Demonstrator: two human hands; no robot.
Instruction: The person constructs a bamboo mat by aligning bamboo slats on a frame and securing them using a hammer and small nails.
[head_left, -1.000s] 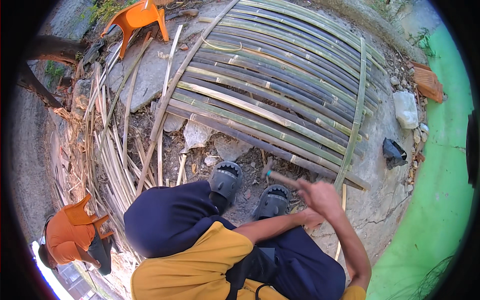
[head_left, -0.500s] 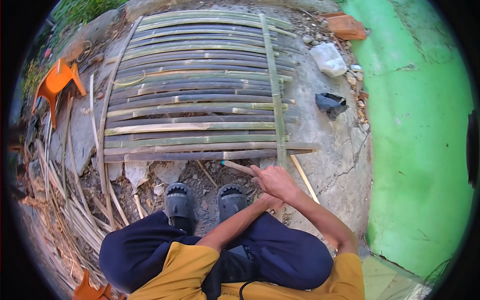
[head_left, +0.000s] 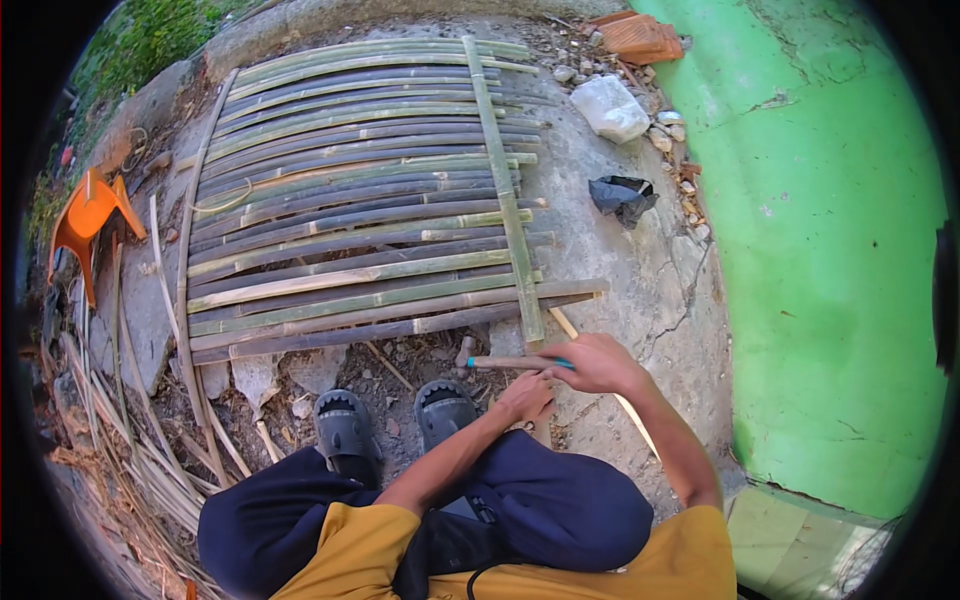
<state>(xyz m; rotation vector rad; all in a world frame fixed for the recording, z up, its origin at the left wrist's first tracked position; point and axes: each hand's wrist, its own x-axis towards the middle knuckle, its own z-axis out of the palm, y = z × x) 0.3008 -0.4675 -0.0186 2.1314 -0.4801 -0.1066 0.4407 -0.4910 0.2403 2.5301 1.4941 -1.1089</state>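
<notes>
My right hand (head_left: 598, 363) is closed around the wooden handle of a hammer (head_left: 515, 362), which has teal bands. Its head lies to the left, just off the near edge of a bamboo slat panel (head_left: 350, 272). Right below the handle is my left hand (head_left: 527, 397), its fingers curled together; whatever they pinch is too small or hidden to name. A green bamboo crosspiece (head_left: 508, 195) lies over the slats' right ends, its near end just above my hands. Another crosspiece (head_left: 190, 235) runs along the left side.
Loose bamboo strips (head_left: 130, 430) are heaped at the left, near an orange plastic chair (head_left: 88, 225). A black plastic bag (head_left: 622, 198), a white bundle (head_left: 610, 108) and orange bricks (head_left: 635, 38) lie toward the green wall (head_left: 820, 260). A pale stick (head_left: 637, 425) rests by my right forearm.
My right hand has moved right with the hammer, baring my left hand, which it had partly covered. The view has shifted, so the panel appears tilted and farther left.
</notes>
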